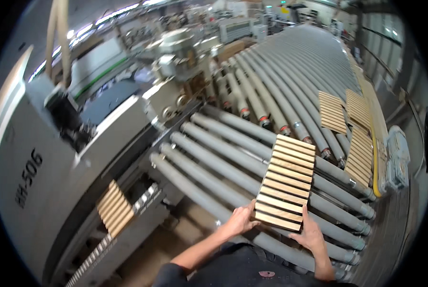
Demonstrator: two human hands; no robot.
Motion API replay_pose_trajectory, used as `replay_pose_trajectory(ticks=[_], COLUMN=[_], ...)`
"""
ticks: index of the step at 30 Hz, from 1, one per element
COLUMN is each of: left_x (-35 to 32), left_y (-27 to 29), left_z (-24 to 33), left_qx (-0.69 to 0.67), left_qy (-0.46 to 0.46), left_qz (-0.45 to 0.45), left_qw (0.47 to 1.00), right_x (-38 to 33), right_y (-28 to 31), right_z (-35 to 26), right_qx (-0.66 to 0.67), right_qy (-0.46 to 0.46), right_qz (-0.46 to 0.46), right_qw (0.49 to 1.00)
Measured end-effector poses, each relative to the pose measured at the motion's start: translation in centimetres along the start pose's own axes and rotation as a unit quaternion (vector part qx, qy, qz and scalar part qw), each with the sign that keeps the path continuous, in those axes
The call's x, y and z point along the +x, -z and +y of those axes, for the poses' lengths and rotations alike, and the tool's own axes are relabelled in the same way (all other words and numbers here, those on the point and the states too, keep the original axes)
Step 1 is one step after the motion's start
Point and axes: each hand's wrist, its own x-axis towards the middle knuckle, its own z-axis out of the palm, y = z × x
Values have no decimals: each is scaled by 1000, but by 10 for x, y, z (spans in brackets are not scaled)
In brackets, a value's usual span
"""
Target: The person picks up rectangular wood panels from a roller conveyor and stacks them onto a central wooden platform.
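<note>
In front of me, over the rollers, is a slatted wood panel (286,179) with light strips and dark grooves between them. It tilts slightly, its far end leaning to the right. My left hand (241,220) grips its near left edge, fingers closed along the side. At the near right corner my right hand (312,233) holds the opposite edge, with one finger stretched up along it. The undersides of the panel and some fingertips are hidden.
Grey conveyor rollers (214,158) run beneath the panel. A similar slatted piece (115,209) sits on the chain track of the white machine (29,158) at left. Several more slatted pieces (359,155) lie at the right, beside a yellow hose (376,177). A longer roller conveyor (295,52) stretches away behind.
</note>
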Motion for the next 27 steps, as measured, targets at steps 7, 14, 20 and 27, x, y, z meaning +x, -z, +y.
replay_pose_trajectory(ticks=[7,14,20,27], left_x=[-67,-158,-198,-129], left_y=[51,180,236,258], left_z=[-75,-183,-282,-312], left_qx=[-50,103,144,69], left_qy=[71,184,343,358], left_qz=[262,656,647,556], left_qw=[961,725,665,746], right_x=[60,198,347,452], right_y=[35,-18,-158,-315], right_z=[-65,-154,-234,-286], right_qx=[6,-16,40,50], right_qy=[-19,210,295,347], right_qz=[59,-71,-120,-61], right_qw=[998,975,947,935])
